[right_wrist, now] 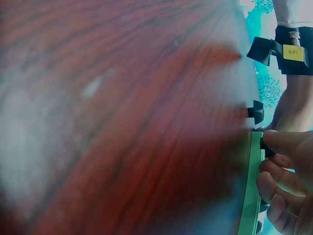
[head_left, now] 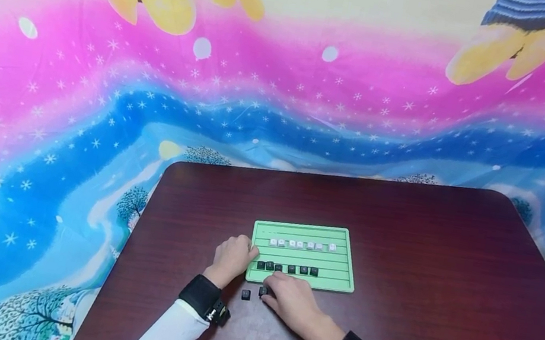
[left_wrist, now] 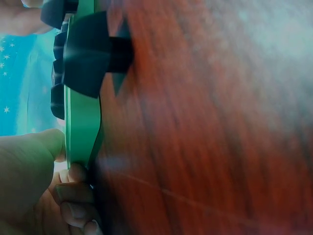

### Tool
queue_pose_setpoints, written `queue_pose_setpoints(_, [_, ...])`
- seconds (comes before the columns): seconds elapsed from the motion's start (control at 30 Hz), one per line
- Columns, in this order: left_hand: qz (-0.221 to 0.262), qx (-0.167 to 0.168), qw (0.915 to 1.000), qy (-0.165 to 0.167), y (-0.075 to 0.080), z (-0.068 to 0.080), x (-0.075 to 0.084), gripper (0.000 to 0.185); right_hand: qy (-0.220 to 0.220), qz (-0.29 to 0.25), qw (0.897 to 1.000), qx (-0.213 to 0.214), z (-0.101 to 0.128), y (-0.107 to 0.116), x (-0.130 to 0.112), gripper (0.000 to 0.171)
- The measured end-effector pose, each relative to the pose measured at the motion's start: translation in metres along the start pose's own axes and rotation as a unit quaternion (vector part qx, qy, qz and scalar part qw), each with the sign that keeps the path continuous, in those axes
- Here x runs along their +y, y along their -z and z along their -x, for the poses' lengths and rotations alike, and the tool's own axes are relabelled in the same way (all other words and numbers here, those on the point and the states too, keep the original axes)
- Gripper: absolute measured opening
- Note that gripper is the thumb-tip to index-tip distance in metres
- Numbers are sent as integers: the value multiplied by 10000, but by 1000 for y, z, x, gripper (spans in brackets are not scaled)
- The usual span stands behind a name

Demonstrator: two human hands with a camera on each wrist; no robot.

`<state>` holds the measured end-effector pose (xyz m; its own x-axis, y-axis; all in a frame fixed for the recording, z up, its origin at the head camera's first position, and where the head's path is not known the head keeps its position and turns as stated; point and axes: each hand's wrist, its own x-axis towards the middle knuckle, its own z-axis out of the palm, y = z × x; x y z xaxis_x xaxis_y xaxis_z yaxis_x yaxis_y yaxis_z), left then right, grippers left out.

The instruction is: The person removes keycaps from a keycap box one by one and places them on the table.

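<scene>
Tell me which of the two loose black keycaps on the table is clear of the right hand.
The left keycap, lying alone on the table in front of the green tray. The other keycap sits at the right hand fingertips.

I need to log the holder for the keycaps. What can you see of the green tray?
The green tray is a flat rectangular board, plastic-looking, with rounded corners and horizontal grooves. It lies flat on the dark wooden table. One groove holds white keycaps, a lower one black keycaps. The left hand grips its left edge.
</scene>
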<state>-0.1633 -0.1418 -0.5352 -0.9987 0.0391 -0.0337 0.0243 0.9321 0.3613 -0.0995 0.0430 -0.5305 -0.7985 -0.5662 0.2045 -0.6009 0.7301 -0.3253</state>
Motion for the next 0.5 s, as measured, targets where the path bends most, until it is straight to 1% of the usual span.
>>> queue_pose_setpoints(0.2, [-1, -32, 10000, -8, 0, 0, 0, 52, 50, -20, 10000, -57, -3, -3, -3, 15])
queue_pose_setpoints(0.5, [-8, 20, 10000, 6, 0, 0, 0, 51, 132, 11, 9999, -56, -4, -10, -7, 15])
